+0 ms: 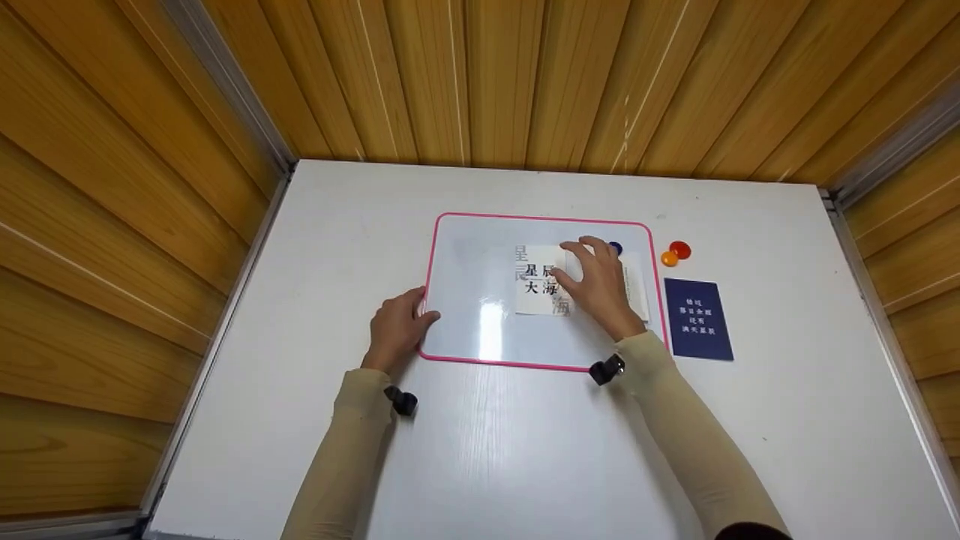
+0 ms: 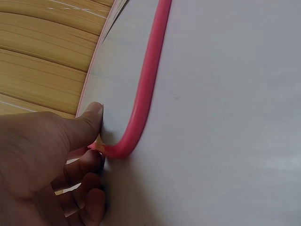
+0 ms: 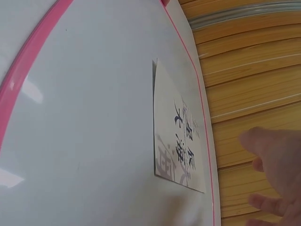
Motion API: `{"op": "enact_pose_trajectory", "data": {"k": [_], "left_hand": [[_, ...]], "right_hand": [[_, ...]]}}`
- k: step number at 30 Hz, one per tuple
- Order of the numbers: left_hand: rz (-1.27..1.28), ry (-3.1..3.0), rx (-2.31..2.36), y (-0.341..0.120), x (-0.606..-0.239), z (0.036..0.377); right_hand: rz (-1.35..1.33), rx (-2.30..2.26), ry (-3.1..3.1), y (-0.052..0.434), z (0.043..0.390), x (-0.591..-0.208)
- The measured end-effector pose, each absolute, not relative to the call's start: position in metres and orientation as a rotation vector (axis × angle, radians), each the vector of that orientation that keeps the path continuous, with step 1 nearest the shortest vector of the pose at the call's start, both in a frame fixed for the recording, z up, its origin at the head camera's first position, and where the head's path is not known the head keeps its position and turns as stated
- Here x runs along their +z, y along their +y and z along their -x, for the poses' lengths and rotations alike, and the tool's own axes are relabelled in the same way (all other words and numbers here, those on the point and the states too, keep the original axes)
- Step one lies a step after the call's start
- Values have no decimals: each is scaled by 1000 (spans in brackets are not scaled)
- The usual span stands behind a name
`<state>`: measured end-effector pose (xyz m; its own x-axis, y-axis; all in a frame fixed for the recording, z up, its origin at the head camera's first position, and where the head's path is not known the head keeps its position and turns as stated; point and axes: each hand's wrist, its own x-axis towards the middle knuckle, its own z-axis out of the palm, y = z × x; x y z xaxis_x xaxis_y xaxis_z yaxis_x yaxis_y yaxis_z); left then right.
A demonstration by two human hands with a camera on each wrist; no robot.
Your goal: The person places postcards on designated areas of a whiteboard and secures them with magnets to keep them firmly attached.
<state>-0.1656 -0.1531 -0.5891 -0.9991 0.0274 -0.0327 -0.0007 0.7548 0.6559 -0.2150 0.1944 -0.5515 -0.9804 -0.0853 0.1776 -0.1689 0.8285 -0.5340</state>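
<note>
Pink-framed whiteboard (image 1: 480, 330) flat on the white surface (image 1: 525, 450), near its middle, with a white card (image 1: 540, 289) printed in black characters lying on its right half. Right hand (image 1: 596, 285) spread over the card's right part, fingers nearly straight and resting on it, gripping nothing; a blue magnet (image 1: 616, 247) peeping out just past the fingertips. Left hand (image 1: 397, 330) at the board's near-left corner, thumb (image 2: 91, 120) pressed against the pink frame (image 2: 141, 103), other fingers curled under the edge, so holding the board steady.

Just right of the board, an orange magnet (image 1: 669, 259) and a red magnet (image 1: 680, 249) touching each other; nearer, a dark blue card (image 1: 698, 319) with white characters. Wood-panelled walls on three sides.

Likely risks: card sliding on the glossy board under a sideways push from flat fingers; board shifting if the left thumb eases off; magnet snapping down askew.

No containers in view.
</note>
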Motion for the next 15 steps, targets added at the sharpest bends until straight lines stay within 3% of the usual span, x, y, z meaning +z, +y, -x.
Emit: {"op": "enact_pose_trajectory", "data": {"k": [15], "left_hand": [[4, 2886, 1095, -153, -589, 166]], "right_hand": [[-206, 866, -2898, 232, 223, -547]]}}
